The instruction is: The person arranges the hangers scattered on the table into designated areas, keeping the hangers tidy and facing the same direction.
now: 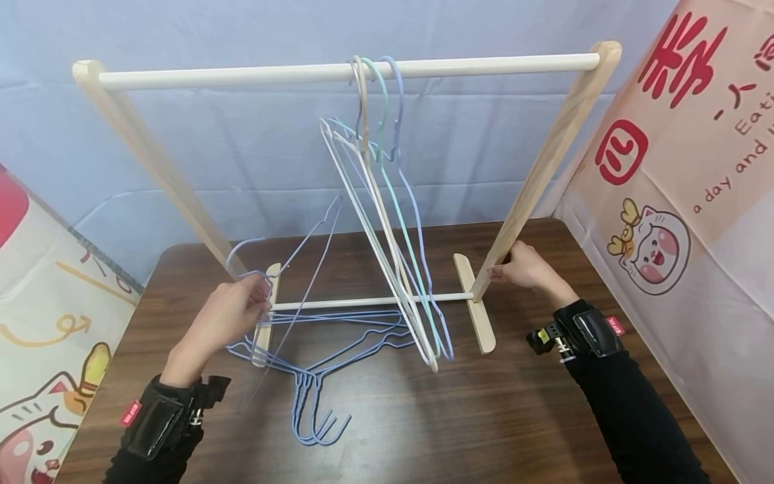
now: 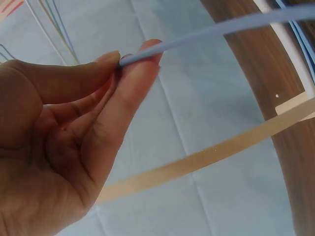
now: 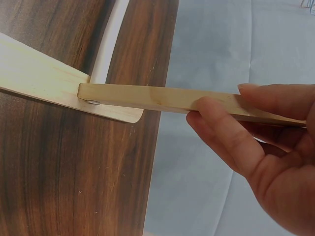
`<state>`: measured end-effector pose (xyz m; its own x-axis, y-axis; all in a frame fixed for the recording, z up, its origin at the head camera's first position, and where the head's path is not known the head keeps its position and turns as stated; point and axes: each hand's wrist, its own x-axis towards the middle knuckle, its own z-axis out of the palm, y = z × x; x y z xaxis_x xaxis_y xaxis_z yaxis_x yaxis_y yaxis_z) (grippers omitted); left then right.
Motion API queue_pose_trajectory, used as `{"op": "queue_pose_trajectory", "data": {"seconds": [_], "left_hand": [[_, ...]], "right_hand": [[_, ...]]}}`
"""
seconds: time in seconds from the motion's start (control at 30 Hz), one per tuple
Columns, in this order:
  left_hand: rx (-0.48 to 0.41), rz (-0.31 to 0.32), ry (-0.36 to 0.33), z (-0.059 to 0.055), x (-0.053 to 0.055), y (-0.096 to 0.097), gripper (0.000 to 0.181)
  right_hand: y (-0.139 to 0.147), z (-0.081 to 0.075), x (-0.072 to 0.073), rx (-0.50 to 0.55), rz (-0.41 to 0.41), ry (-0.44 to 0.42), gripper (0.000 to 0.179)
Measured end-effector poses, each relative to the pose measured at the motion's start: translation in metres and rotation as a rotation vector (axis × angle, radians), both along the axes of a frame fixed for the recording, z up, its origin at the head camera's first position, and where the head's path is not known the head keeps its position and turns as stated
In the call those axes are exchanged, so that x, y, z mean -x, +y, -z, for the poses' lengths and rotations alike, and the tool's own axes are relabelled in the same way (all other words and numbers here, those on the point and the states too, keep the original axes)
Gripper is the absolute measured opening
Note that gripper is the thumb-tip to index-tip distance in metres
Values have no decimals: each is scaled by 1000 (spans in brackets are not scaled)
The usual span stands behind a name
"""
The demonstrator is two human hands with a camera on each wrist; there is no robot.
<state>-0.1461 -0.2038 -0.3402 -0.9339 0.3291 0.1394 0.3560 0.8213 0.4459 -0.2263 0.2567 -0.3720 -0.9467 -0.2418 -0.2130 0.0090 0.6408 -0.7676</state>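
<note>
My left hand (image 1: 232,312) pinches a thin lavender-blue clothes hanger (image 2: 197,37) between thumb and fingers, near the left foot of a wooden hanging rack. The hanger is tilted, its hook pointing up and left. My right hand (image 1: 527,267) grips the rack's right post (image 3: 167,98) low down, fingers on both sides of it. White, mint-green (image 1: 385,107) and blue hangers (image 1: 399,107) hang together near the middle of the white top rail (image 1: 230,77). Several blue hangers (image 1: 305,383) lie stacked on the table below, hooks toward me.
The rack's left post (image 1: 157,161) and right foot (image 1: 474,316) stand on the dark wooden table (image 1: 484,417). A white lower bar (image 1: 345,304) joins the feet. Pale blue cloth (image 1: 242,148) hangs behind, and printed cloths cover both sides.
</note>
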Motion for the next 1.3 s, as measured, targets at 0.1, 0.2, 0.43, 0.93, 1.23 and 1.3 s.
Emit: {"op": "queue_pose_trajectory", "data": {"seconds": [0.1, 0.2, 0.43, 0.93, 1.23, 1.3], "left_hand": [[-26, -10, -20, -1, 0, 1, 14], [-50, -14, -60, -1, -1, 1, 13], [-57, -17, -117, -2, -2, 2, 10], [-116, -24, -133, -15, -3, 5, 10], [-180, -49, -184, -22, -4, 9, 11], [-189, -56, -199, -23, -4, 10, 11]], "right_hand": [[0, 0, 0, 4, -2, -4, 39], [0, 0, 0, 8, -2, -8, 40], [-1, -1, -1, 6, -4, -2, 39], [0, -1, -1, -1, 0, 9, 38], [-1, -1, -1, -9, 3, 16, 38], [-1, -1, -1, -11, 1, 18, 37]]}}
